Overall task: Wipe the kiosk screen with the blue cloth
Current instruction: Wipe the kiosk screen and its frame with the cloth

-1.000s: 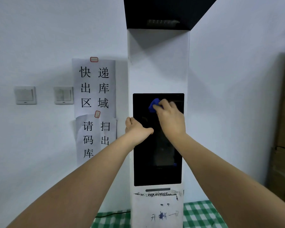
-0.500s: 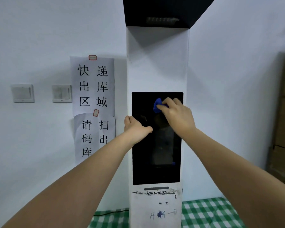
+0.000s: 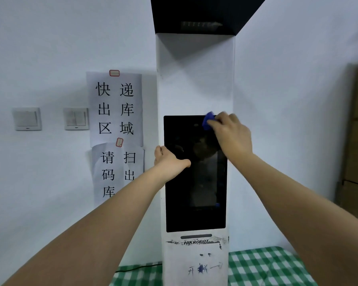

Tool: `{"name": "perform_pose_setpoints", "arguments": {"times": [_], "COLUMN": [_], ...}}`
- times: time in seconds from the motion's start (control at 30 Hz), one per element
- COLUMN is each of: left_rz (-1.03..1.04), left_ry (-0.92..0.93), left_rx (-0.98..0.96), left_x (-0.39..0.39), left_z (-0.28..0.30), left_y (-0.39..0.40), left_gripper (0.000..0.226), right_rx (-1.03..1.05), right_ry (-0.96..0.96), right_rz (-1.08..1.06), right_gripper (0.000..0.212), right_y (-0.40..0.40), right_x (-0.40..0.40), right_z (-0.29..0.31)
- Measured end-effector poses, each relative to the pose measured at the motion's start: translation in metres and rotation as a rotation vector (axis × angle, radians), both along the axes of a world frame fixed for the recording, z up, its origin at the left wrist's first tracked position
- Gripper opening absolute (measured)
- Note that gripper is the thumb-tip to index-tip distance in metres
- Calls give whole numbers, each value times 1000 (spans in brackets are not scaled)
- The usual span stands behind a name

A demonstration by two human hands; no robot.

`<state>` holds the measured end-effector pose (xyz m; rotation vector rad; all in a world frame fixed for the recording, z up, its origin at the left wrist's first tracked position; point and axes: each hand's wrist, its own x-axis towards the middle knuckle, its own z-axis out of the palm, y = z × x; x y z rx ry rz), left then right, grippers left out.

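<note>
My right hand (image 3: 229, 135) pinches the cloth (image 3: 207, 122) at the screen (image 3: 194, 193)'s top-right corner; left hand (image 3: 170, 159) grips its left edge (kiosk could rock if I press hard).

Glossy black screen (image 3: 194, 182) (faint reflections), soft blue cloth (image 3: 207, 120), scuffed matt white kiosk casing (image 3: 194, 79).
</note>
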<state>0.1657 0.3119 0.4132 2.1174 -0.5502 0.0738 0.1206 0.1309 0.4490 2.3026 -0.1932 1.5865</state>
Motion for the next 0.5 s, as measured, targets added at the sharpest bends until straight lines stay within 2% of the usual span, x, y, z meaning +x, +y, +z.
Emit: {"name": "perform_pose_setpoints", "arguments": {"times": [0.07, 0.1, 0.13, 0.27, 0.33, 0.5], "left_rz": [-5, -5, -5, -1, -2, 5], "left_ry": [3, 5, 8, 3, 2, -3], "left_rx": [11, 16, 18, 15, 13, 28], "left_x": [1, 2, 3, 3, 1, 0], "left_z": [0, 0, 0, 0, 0, 0], "left_y": [1, 1, 1, -1, -1, -2], "left_gripper": [88, 89, 89, 91, 93, 95], "right_rx": [322, 409, 411, 25, -37, 466], "right_ry": [-145, -182, -179, -21, 14, -210], "right_rz": [-17, -4, 7, 57, 61, 43], "right_gripper": [32, 32, 33, 39, 39, 31], "right_y": [-2, 1, 4, -2, -10, -4], "right_x": [2, 3, 3, 5, 0, 3], "right_z": [5, 3, 0, -20, -14, -1]}}
